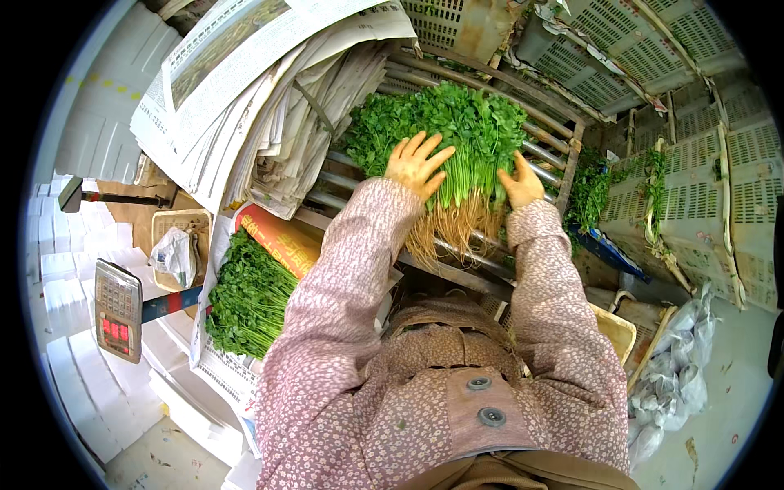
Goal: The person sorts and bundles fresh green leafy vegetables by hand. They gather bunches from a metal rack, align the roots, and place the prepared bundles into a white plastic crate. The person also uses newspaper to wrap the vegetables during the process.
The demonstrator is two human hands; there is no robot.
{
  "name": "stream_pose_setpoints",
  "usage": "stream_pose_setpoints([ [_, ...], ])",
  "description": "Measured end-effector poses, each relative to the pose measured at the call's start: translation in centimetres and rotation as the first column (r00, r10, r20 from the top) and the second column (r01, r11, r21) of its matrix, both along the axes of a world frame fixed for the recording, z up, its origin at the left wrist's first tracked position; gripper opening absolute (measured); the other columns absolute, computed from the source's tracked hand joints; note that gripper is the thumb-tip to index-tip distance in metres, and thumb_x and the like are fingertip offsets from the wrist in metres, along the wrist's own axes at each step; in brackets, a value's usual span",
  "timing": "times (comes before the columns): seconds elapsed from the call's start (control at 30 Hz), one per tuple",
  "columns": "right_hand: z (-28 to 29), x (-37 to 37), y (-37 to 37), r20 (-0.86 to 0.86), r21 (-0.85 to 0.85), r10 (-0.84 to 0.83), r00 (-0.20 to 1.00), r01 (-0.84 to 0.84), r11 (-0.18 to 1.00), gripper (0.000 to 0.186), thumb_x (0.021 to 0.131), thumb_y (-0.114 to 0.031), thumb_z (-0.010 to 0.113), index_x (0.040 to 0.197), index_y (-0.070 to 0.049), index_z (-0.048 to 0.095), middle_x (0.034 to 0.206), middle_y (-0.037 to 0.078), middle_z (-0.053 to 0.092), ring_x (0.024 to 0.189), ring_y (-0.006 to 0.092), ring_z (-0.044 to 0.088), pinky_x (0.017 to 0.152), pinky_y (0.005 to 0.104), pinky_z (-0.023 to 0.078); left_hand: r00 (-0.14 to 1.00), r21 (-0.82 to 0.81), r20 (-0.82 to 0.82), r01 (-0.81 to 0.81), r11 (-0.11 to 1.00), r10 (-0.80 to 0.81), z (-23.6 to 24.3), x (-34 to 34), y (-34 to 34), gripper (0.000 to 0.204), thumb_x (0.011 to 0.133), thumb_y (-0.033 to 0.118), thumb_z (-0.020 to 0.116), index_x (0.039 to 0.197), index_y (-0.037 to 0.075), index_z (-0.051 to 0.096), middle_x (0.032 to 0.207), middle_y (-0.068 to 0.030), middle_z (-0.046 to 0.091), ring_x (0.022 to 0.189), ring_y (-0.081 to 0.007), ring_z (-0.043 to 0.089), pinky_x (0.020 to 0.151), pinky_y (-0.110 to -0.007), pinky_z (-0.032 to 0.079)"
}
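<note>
A thick pile of leafy greens (469, 114), looking like coriander or Chinese celery, lies on a rack of metal bars (549, 149). Its leaves point away from me, and its pale stalks and tan, stringy roots (457, 224) hang toward me. On the left side of the pile rests my left hand (420, 166), fingers spread over the leaves and stalks. My right hand (521, 183) touches the right edge of the stalks, thumb and fingers apart. Neither hand is closed around anything.
A tall stack of newspapers (286, 122) stands at the left of the rack. Below it, more greens (249, 298) lie on newspaper beside a red-orange printed sheet (282, 241). A scale display (118, 310) is far left. Plastic crates (702, 196) line the right, near plastic bags (674, 380).
</note>
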State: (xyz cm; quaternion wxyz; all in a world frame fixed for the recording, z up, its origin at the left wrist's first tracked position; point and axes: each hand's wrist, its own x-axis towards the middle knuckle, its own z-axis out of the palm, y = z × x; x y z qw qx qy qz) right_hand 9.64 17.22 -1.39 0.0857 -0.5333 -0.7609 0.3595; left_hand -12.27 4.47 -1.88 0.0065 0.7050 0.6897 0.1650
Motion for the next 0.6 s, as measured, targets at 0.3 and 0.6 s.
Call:
stream_pose_setpoints([
  [0.3, 1.5, 2.8, 1.3, 0.081, 0.203, -0.035, 0.996, 0.018, 0.979, 0.051, 0.083, -0.036, 0.064, 0.125, -0.010, 0.053, 0.117, 0.013, 0.059, 0.102, 0.0262, 0.059, 0.087, 0.0371, 0.047, 0.894, -0.023, 0.146, 0.430, 0.902, -0.423, -1.9, 12.8, -0.4, 0.036, 0.084, 0.022, 0.060, 0.118, 0.010, 0.057, 0.124, -0.0110, 0.053, 0.118, -0.0261, 0.048, 0.092, -0.041, 0.044],
  [0.6, 0.7, -0.3, -1.6, 0.269, 0.302, 0.309, 0.912, -0.384, 0.872, 0.030, 0.081, -0.034, 0.065, 0.092, -0.006, 0.062, 0.088, 0.009, 0.063, 0.080, 0.0271, 0.062, 0.073, 0.0391, 0.049, 0.903, -0.038, 0.167, 0.406, 0.913, -0.395, -5.7, 13.2, 0.2, 0.033, 0.078, 0.023, 0.059, 0.107, 0.009, 0.060, 0.115, -0.0112, 0.057, 0.113, -0.0298, 0.047, 0.094, -0.043, 0.040],
])
